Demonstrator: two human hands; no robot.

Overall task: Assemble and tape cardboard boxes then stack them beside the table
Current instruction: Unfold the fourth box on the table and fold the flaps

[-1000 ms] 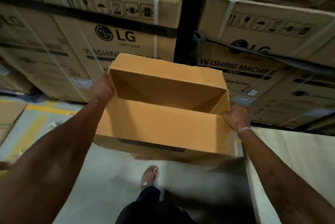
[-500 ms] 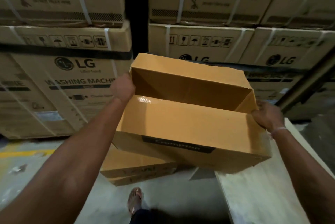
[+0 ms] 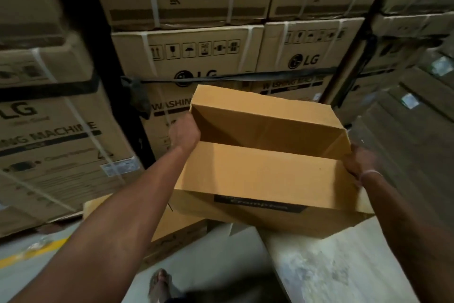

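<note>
Both hands gripped the open cardboard box (image 3: 260,175), left hand (image 3: 184,134) and right hand (image 3: 361,164) at its ends; it had shifted rightward, over the table (image 3: 344,266) corner.

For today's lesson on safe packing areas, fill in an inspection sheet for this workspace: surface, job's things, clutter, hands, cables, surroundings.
Surface: pale table, lower right, bare where visible.
Job's things: open box held in the air, top flaps up; finished boxes stacked on the floor beside the table.
Clutter: nothing seen.
Hands: left hand grips the box's left end, right hand its right end.
Cables: nothing seen; a dark strap crosses the cartons.
Surroundings: strapped washing machine cartons stacked high; yellow floor line.
</note>
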